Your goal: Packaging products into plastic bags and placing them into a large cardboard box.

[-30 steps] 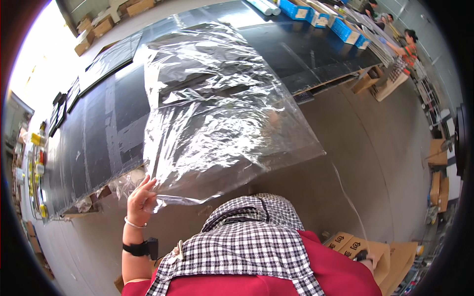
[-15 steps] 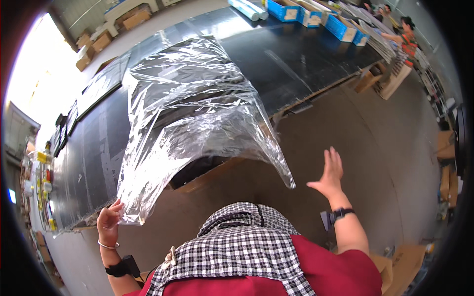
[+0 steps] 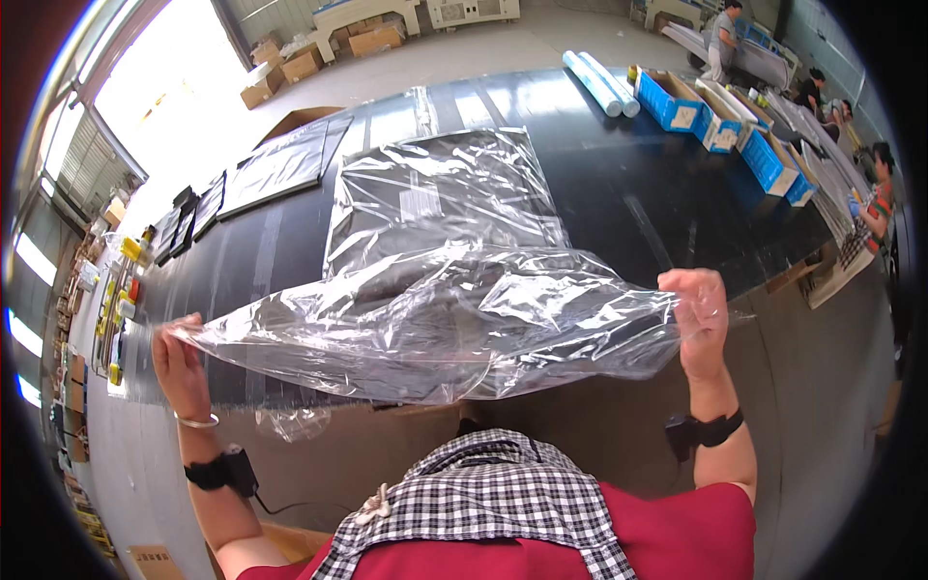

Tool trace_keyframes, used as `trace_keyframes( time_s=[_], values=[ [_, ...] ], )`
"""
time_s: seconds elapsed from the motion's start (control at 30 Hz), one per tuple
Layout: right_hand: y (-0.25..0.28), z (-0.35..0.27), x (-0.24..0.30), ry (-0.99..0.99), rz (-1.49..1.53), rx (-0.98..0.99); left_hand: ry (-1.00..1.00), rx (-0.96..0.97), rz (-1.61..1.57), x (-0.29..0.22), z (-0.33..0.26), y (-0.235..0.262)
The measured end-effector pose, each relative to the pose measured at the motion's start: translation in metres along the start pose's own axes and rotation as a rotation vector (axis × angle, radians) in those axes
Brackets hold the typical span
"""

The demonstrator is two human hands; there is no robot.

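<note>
A large clear plastic bag (image 3: 425, 329) lies over the black table, its near end stretched wide between my two hands. Inside its far part is a flat dark sheet-like item (image 3: 454, 188) with a small pale label. My left hand (image 3: 184, 372) pinches the bag's left corner just beyond the table's left front part. At the opposite corner, my right hand (image 3: 699, 319) has its fingers bent over the film, partly seen through it. The near edge of the bag sags between them, above the table's front edge.
The black table (image 3: 619, 164) carries flat black packs (image 3: 280, 174) at left. Pale blue rolls (image 3: 601, 85) and several blue boxes (image 3: 667, 100) stand at its far right. Cartons (image 3: 300, 64) sit on the floor behind. Other people (image 3: 723, 43) are at the far right.
My right hand, free and spread before, has taken the bag's right corner. My left hand has moved up and left, and the bag's near end is now pulled wide. The view has shifted too.
</note>
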State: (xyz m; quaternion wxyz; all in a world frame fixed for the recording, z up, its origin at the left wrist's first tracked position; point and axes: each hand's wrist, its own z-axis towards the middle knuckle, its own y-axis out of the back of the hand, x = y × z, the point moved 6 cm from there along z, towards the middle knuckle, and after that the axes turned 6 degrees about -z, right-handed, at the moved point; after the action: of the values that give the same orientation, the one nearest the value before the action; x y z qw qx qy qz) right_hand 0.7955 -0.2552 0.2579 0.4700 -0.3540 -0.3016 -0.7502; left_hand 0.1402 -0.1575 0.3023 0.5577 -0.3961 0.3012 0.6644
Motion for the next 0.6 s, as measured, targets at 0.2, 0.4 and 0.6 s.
trace_keyframes(
  time_s=[0.2,0.4,0.6],
  values=[
    [-0.043,0.121,-0.024,0.098,-0.001,-0.055,-0.124,-0.118,-0.239,0.071,0.158,-0.057],
    [-0.059,0.258,-0.118,-0.09,-0.128,-0.481,-0.113,-0.234,0.001,0.167,0.278,-0.125],
    [-0.107,0.364,-0.266,-0.296,-0.187,-0.458,-0.262,-0.322,0.525,0.305,0.353,-0.146]
  ],
)
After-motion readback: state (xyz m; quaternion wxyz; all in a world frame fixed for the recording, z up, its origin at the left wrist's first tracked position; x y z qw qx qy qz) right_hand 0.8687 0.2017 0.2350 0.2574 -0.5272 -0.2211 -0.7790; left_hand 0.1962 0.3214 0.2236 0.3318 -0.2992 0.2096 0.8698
